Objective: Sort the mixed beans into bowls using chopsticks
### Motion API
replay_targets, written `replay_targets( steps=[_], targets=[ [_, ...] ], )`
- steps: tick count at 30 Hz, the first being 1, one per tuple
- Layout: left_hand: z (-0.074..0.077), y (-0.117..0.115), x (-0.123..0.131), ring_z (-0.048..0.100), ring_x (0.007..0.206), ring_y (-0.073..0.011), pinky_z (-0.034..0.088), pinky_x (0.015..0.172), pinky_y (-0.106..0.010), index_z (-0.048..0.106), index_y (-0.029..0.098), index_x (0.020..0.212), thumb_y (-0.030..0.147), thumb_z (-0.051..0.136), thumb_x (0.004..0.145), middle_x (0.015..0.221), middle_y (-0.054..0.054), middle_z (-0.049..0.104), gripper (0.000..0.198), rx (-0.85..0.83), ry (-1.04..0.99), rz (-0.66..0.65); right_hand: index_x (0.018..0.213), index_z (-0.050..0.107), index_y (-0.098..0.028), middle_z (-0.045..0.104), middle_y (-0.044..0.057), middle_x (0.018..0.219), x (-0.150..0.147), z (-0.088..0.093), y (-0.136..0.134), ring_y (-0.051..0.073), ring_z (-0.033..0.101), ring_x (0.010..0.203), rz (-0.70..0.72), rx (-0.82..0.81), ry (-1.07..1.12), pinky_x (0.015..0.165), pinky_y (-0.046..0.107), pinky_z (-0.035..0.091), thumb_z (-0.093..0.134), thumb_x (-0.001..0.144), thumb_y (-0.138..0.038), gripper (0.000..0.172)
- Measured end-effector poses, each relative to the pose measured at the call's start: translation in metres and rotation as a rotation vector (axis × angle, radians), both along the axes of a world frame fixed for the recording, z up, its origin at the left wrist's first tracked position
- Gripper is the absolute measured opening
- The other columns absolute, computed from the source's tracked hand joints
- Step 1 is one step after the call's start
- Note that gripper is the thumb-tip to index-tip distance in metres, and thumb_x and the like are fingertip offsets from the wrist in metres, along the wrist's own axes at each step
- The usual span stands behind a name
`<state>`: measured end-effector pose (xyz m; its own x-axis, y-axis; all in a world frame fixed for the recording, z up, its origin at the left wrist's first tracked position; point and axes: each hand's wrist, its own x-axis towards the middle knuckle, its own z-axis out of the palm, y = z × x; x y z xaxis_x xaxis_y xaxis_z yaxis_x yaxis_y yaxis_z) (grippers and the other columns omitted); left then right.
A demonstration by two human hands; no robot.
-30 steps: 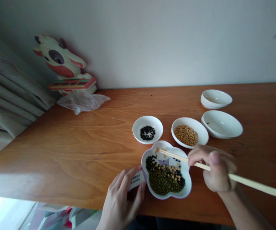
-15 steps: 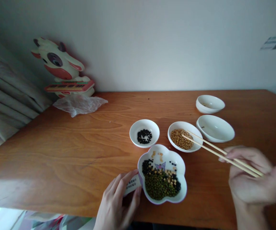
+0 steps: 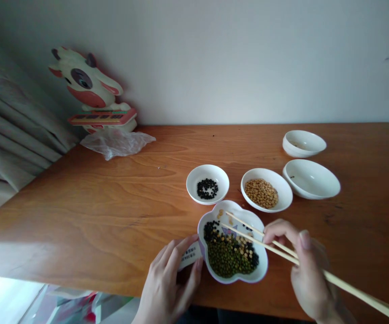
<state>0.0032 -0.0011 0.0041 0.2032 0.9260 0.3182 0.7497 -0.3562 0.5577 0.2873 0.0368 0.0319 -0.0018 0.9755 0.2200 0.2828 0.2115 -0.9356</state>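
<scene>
- You work at a wooden table [image 3: 113, 198] with an orange-brown grain; a pale wall [image 3: 231, 58] runs along its far edge, and a grey curtain [image 3: 8, 117] hangs at the far left.
- In the far left corner, a cow-shaped figurine [image 3: 86, 78] stands behind a crumpled plastic bag [image 3: 116, 144].
- Your pair of bamboo chopsticks [image 3: 349, 292] lies along a long axis running from lower right up and to the left, with both tips over the flower-shaped dish [image 3: 263, 265], close to its far side.
- The dish sits near the table's near edge, just in front of you, and holds green mung beans [image 3: 228, 258], black beans [image 3: 211, 231] and yellow soybeans [image 3: 244, 245].
- Your right hand [image 3: 307, 274] is closed around the chopsticks, fingers pinched together, just to the right of the dish.
- Your left hand [image 3: 169, 283] is open, its fingers loosely curved at the dish's left edge, beside a printed paper slip [image 3: 190, 256] that lies partly under the dish.
- Beyond the dish, a small white bowl [image 3: 207, 168] holds black beans, and a white bowl [image 3: 283, 191] holds soybeans.
- Further right, a shallow white bowl [image 3: 310, 191] and another white bowl [image 3: 304, 137] hold only a few specks.
</scene>
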Motion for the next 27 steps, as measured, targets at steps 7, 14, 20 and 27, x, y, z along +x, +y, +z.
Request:
replay_targets(
  steps=[7, 14, 20, 27],
  targets=[
    [-0.001, 0.0, -0.001, 0.076, 0.094, -0.0199, 0.063, 0.084, -0.03, 0.057, 0.026, 0.142, 0.029, 0.062, 0.106, 0.109, -0.006, 0.075, 0.037, -0.005, -0.005, -0.005, 0.088, 0.066, -0.025, 0.063, 0.001, 0.08, -0.003, -0.004, 0.01, 0.017, 0.056, 0.072, 0.101, 0.037, -0.059, 0.067, 0.031, 0.041, 0.024, 0.115, -0.054, 0.058],
    [0.001, 0.0, 0.0, 0.076, 0.095, -0.0194, 0.063, 0.083, -0.028, 0.058, 0.025, 0.142, 0.027, 0.062, 0.105, 0.11, -0.006, 0.076, 0.037, -0.002, -0.017, -0.015, 0.093, 0.069, -0.025, 0.068, 0.001, 0.086, -0.003, -0.006, 0.012, 0.017, 0.062, 0.081, 0.101, 0.066, -0.033, 0.074, 0.029, 0.045, 0.03, 0.117, -0.043, 0.049],
    [0.0, 0.0, 0.0, 0.076, 0.096, -0.0202, 0.063, 0.085, -0.03, 0.058, 0.026, 0.142, 0.029, 0.062, 0.106, 0.11, -0.006, 0.076, 0.036, 0.002, 0.003, -0.003, 0.086, 0.068, -0.025, 0.067, 0.001, 0.079, 0.002, -0.004, 0.011, 0.017, 0.057, 0.072, 0.074, 0.101, -0.075, 0.067, 0.029, 0.043, 0.026, 0.116, -0.052, 0.058],
    [-0.003, -0.001, -0.002, 0.076, 0.096, -0.0202, 0.064, 0.085, -0.03, 0.058, 0.026, 0.143, 0.03, 0.062, 0.106, 0.111, -0.006, 0.076, 0.037, -0.004, 0.007, 0.0, 0.08, 0.066, -0.026, 0.068, 0.004, 0.08, 0.014, -0.004, -0.003, 0.022, 0.064, 0.082, -0.057, -0.004, -0.078, 0.066, 0.031, 0.046, 0.007, 0.11, -0.067, 0.077]
  ],
)
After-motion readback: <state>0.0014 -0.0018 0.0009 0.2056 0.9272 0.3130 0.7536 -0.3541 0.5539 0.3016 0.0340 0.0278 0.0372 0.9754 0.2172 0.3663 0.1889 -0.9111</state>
